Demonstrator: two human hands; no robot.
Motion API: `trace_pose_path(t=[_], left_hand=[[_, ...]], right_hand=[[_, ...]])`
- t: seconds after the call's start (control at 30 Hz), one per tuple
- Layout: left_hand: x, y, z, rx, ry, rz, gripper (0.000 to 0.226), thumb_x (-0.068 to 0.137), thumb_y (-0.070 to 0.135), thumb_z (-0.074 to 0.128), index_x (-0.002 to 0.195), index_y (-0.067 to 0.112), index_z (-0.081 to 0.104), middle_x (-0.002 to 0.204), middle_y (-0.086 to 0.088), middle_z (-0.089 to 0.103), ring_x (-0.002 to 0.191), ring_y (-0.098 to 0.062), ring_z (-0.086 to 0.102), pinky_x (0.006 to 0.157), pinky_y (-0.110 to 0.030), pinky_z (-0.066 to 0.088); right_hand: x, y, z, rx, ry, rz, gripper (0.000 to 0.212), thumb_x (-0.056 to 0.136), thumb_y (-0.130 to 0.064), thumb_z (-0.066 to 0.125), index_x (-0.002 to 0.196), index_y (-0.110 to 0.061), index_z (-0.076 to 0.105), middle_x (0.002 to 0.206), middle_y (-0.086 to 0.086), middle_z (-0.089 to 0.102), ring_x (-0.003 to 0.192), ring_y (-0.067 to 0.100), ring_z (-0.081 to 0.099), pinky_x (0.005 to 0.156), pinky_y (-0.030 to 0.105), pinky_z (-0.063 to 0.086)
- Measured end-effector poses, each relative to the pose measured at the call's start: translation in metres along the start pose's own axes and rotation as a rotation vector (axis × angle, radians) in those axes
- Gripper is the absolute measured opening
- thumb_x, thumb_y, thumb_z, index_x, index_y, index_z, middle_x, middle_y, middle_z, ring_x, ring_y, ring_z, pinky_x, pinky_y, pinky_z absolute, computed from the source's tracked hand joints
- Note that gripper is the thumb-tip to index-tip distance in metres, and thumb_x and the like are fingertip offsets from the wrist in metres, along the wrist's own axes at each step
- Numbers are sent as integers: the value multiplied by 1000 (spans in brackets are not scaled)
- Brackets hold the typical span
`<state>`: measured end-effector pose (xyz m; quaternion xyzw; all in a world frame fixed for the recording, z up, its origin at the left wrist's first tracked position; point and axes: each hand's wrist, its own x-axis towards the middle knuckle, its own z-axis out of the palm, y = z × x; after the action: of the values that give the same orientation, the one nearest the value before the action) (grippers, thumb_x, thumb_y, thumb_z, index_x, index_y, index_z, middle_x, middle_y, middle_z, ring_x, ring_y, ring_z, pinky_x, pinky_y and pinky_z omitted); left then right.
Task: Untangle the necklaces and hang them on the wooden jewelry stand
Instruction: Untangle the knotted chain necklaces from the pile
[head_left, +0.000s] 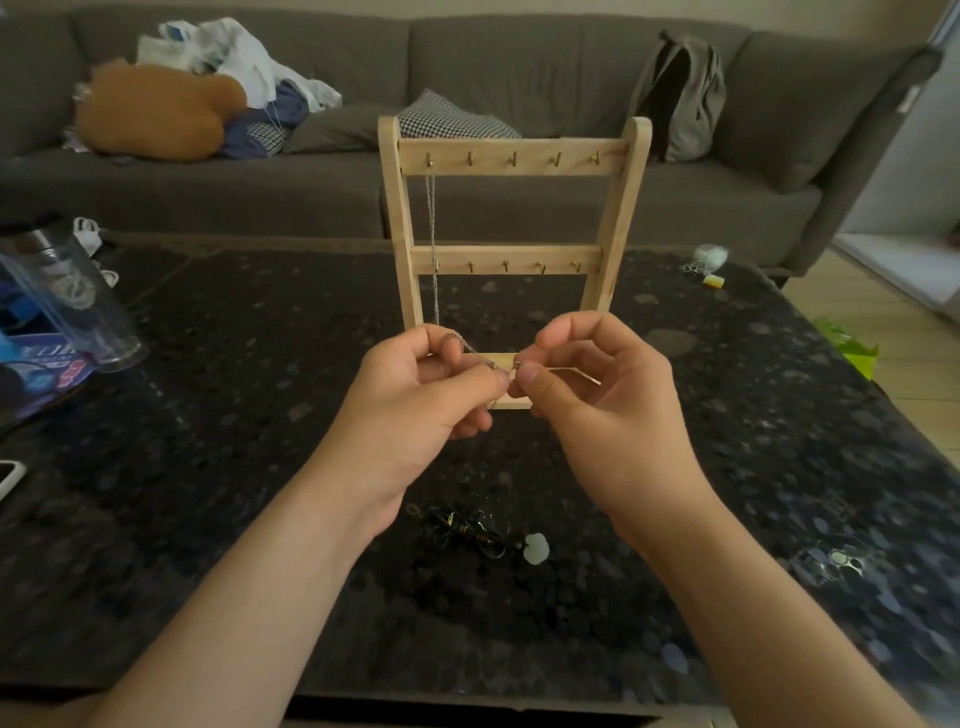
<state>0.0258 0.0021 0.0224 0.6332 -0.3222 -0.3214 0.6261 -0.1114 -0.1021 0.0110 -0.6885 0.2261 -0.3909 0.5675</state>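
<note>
The wooden jewelry stand (511, 218) stands upright on the dark table, with two rows of small hooks. A thin silver chain necklace (432, 244) hangs from the leftmost top hook down to my hands. My left hand (426, 384) pinches the chain's lower end between thumb and fingers. My right hand (597, 384) pinches the other end right beside it, in front of the stand's base. A tangle of dark necklaces (467, 530) with a pale pendant (536, 548) lies on the table below my wrists.
A clear plastic tumbler (67, 296) and blue packaging sit at the table's left; a phone edge (8, 478) lies further front. A small metal piece (839, 561) rests at the right. A grey sofa (519, 67) with clothes and a backpack (680, 98) runs behind.
</note>
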Motion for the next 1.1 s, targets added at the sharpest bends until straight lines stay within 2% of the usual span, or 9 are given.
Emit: trace_pose_path(t=[0.23,0.33,0.4,0.5,0.57,0.7,0.83,0.97,1.1], left_hand=[[0,2,3,-68,-8,-31,34,92,1,73,81,23,50,87,-7,67,70,-16,59,77,-39,54],[2,1,3,-117,6,-42,34,94,3,73,81,24,50,89,-6,71,72,-15,61,76,-36,55],[2,1,4,-136,15,-53,32,95,6,74,81,25,51,91,-5,71,73,-14,62,78,-36,56],[2,0,4,-136,21,-67,31,95,9,76,81,25,53,89,-6,68,67,-12,58,78,-37,54],[1,0,4,-144,16,-81,32,94,9,77,80,26,53,89,-7,64,59,-10,52,76,-37,51],[1,2,3,-148,-8,-95,36,92,8,79,77,26,52,87,-9,60,55,-9,51,75,-36,53],[0,2,2,-128,-16,-71,35,91,5,78,78,25,52,92,-7,72,60,-10,59,75,-36,57],[0,1,2,-97,-7,-53,35,92,3,76,79,23,51,91,-5,75,64,-13,62,73,-34,57],[-1,2,4,-85,2,-49,35,93,1,75,80,22,51,92,-6,78,71,-15,68,78,-36,59]], right_hand=[[-3,1,3,-213,39,-172,18,98,-2,74,97,-20,68,92,-4,74,91,18,75,82,38,63],[-3,0,4,-107,41,-126,15,100,-3,70,102,-16,64,93,5,73,88,25,74,80,41,63],[-2,-2,4,47,32,-28,13,103,-4,68,107,-15,62,91,8,74,91,29,73,78,31,61],[-1,-3,4,281,15,118,20,104,-5,66,117,-18,59,91,1,75,94,20,75,82,31,54],[-1,-2,4,302,9,121,22,104,-4,66,119,-18,59,91,0,75,94,17,74,82,33,54],[-1,-2,3,145,30,10,22,101,4,66,106,-17,63,90,4,71,82,15,69,75,26,54],[-4,-2,3,-82,52,-53,24,96,4,70,86,-17,76,80,7,75,59,13,61,55,23,47],[-6,-1,5,-196,113,-68,25,86,1,78,81,-24,81,88,-3,79,71,17,75,63,24,59],[-6,-2,3,-272,141,-44,17,81,-5,81,82,-22,82,78,-5,79,69,12,76,64,25,62]])
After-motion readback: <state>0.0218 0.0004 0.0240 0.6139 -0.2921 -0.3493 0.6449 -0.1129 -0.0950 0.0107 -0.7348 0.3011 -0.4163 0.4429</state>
